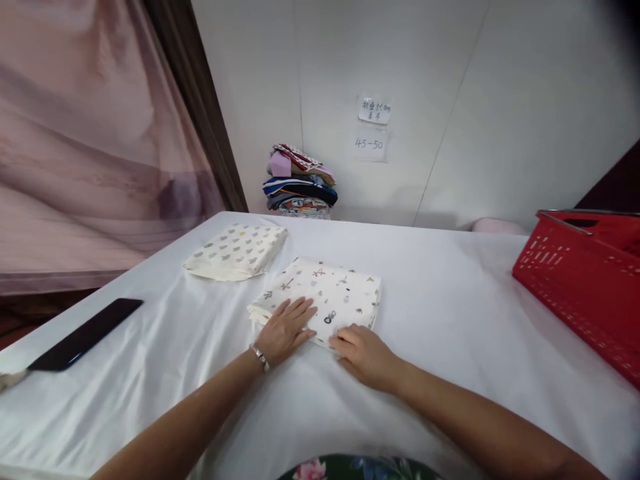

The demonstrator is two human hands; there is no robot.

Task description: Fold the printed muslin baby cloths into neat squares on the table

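A folded white cloth [345,287] with small printed figures lies on the white-covered table in front of me. My left hand [285,328] rests flat on its near left part, fingers stretched out over the print. At the near right edge, the bent fingers of my right hand [367,353] lie on top of the cloth, with the thumb lower at the edge; the hand looks closed on that edge. Behind and to the left is a second folded cloth [235,250], cream with grey motifs, apart from both hands.
A black phone [87,333] lies at the table's left side. On the right stands a red plastic basket [575,287] with a metal handle. Beyond the far edge, a pile of folded fabrics [300,180] stands by the wall. Pink curtains [95,147] hang at left.
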